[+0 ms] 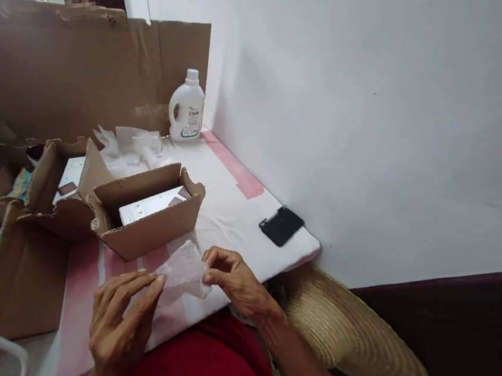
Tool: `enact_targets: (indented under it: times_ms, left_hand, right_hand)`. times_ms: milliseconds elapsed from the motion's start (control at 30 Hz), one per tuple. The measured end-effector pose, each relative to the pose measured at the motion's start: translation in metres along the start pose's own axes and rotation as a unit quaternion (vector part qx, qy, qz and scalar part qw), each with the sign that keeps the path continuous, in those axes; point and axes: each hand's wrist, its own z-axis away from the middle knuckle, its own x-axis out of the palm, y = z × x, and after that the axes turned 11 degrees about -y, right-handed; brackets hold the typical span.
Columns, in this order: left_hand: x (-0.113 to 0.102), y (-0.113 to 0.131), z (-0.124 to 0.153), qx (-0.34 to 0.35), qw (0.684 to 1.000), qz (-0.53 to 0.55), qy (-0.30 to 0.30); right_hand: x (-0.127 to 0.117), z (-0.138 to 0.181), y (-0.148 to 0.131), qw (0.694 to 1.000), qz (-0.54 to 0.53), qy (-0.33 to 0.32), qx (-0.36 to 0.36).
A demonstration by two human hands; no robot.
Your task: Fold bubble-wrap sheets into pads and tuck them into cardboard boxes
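Observation:
A small translucent plastic bag (pixel 182 272), crinkled and see-through, is stretched between my hands just above the table's front edge. My left hand (pixel 120 321) has its fingertips closed on the bag's left end, the thumb partly hidden. At the other end, my right hand (pixel 231 278) pinches the bag's edge between thumb and index finger. Just beyond the bag stands an open cardboard box (pixel 156 229) with a white box (pixel 152 206) lying inside it.
More cardboard boxes (pixel 35 270) stand on the left. Loose plastic bags (pixel 133 149) and a white jug (pixel 187 111) are at the back, before a cardboard panel (pixel 59 70). A black flat case (pixel 282 225) lies near the wall. Below right is a straw hat (pixel 337 322).

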Motion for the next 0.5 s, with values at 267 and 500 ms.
enact_targets:
  times_ms: [267,500]
  left_hand:
    - [-0.009,0.015,0.03,0.047,0.994,0.005,-0.095]
    - [0.049,0.032,0.055,0.032,0.982,0.001,-0.187]
  right_hand:
    - [-0.033,-0.025,0.038,0.995,-0.076,0.063,0.031]
    - [-0.047,-0.031,0.024,0.96,0.222,0.17,0.013]
